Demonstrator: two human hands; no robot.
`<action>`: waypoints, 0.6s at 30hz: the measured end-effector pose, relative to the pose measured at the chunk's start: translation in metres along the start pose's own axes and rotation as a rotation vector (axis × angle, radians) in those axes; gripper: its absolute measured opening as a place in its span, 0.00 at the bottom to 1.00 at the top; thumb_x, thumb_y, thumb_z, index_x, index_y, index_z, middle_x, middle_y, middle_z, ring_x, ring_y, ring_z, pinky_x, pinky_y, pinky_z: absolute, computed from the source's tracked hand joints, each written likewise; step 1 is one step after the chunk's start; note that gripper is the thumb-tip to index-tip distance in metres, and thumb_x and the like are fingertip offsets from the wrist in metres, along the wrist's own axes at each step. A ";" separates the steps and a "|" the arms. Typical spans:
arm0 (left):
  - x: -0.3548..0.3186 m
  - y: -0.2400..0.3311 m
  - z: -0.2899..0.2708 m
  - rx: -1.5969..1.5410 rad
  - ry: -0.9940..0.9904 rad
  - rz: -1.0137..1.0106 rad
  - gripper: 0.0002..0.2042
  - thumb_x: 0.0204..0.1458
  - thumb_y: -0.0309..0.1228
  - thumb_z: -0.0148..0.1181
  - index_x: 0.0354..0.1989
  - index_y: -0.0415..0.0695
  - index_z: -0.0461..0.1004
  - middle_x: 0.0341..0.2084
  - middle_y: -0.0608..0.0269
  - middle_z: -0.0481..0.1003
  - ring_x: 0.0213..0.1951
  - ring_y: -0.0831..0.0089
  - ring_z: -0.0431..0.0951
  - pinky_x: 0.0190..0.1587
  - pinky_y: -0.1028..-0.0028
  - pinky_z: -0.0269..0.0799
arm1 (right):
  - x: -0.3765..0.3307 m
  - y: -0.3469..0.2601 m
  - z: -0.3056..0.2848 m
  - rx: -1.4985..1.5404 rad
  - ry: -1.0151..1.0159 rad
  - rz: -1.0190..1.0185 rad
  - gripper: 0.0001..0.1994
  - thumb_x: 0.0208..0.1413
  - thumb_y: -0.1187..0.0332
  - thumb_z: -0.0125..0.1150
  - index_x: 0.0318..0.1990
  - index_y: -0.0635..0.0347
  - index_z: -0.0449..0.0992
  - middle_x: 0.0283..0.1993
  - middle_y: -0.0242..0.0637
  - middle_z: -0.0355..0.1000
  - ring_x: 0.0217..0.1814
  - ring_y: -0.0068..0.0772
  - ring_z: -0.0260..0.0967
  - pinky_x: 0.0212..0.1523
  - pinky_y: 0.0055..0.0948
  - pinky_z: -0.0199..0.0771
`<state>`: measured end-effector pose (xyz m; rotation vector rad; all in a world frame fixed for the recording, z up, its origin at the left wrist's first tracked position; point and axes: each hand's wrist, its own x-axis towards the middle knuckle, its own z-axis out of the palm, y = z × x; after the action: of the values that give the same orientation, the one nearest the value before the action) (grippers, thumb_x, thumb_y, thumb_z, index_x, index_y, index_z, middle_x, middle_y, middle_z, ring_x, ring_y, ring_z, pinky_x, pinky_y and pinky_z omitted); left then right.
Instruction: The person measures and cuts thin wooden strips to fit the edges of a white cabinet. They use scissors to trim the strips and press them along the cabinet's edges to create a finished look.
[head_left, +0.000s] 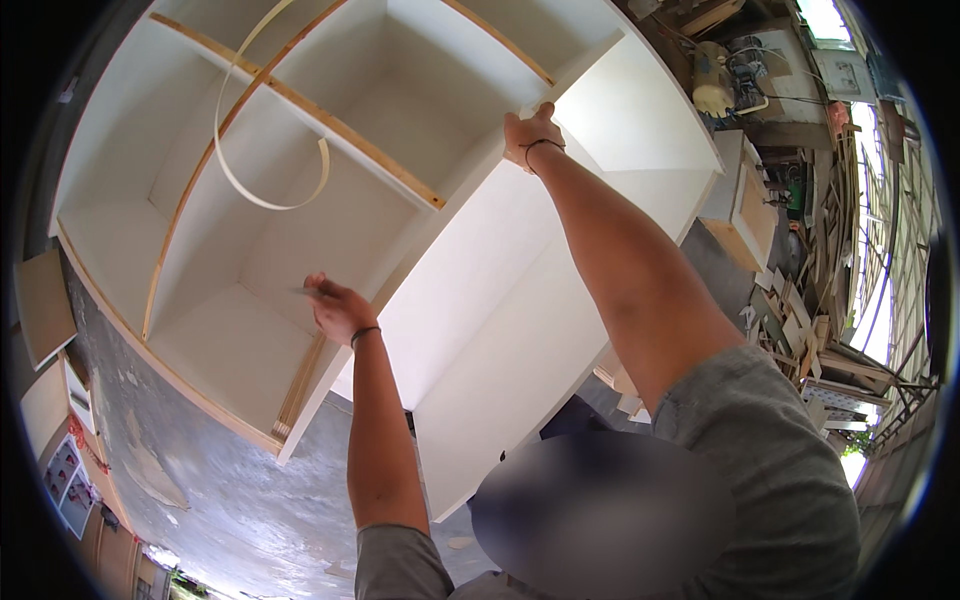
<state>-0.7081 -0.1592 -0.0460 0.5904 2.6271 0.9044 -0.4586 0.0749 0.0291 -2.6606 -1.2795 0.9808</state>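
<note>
Cabinetry in white panels [330,235], divided into open, box-like compartments, lies directly ahead of the person, filling the upper left and middle of the view. The left hand [342,312], low by the front of one compartment, has its fingers drawn in around a thin grey sliver [311,291], perhaps a flat tool, too small to tell; that pinched hold would suit fine work near an edge. Higher up, the right hand [533,138] touches the long white front edge [440,232] of a panel with bent fingers, likely for support, though I cannot tell whether they clamp it. A narrow, cream-coloured flexible strip [222,160] loops down before the compartments, its lower end curling free; its upper end leaves the view, so what keeps it up is hidden. That loop hangs in front of brown-edged wooden dividers [345,140] and partly bars the way into the spaces behind. To the right stand a white box with a pale wooden front [752,212] and a jumbled heap of wood offcuts [800,335]; a flat tan board [45,305] sits near the cabinetry's left end.
</note>
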 end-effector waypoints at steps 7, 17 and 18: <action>0.005 -0.023 0.012 0.192 -0.015 0.060 0.17 0.66 0.38 0.38 0.51 0.41 0.70 0.45 0.56 0.77 0.47 0.58 0.78 0.48 0.63 0.73 | 0.063 -0.002 -0.040 -0.067 -0.022 -0.020 0.35 0.54 0.54 0.50 0.64 0.61 0.45 0.56 0.58 0.68 0.59 0.53 0.68 0.60 0.43 0.68; 0.002 -0.006 0.011 0.139 -0.032 -0.012 0.20 0.67 0.40 0.36 0.51 0.37 0.69 0.44 0.50 0.76 0.46 0.55 0.77 0.48 0.63 0.73 | 0.127 -0.009 -0.087 -0.007 0.004 0.009 0.37 0.55 0.50 0.49 0.65 0.61 0.45 0.58 0.60 0.66 0.61 0.56 0.66 0.61 0.42 0.68; 0.000 0.002 0.011 0.143 -0.040 -0.022 0.20 0.67 0.40 0.36 0.51 0.37 0.69 0.44 0.50 0.76 0.46 0.55 0.77 0.47 0.62 0.73 | 0.144 -0.003 -0.088 -0.033 0.044 -0.013 0.37 0.55 0.49 0.48 0.65 0.61 0.45 0.58 0.60 0.66 0.60 0.56 0.68 0.59 0.42 0.69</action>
<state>-0.7030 -0.1525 -0.0533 0.6068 2.6724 0.6946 -0.3454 0.1997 0.0242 -2.6789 -1.3136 0.9019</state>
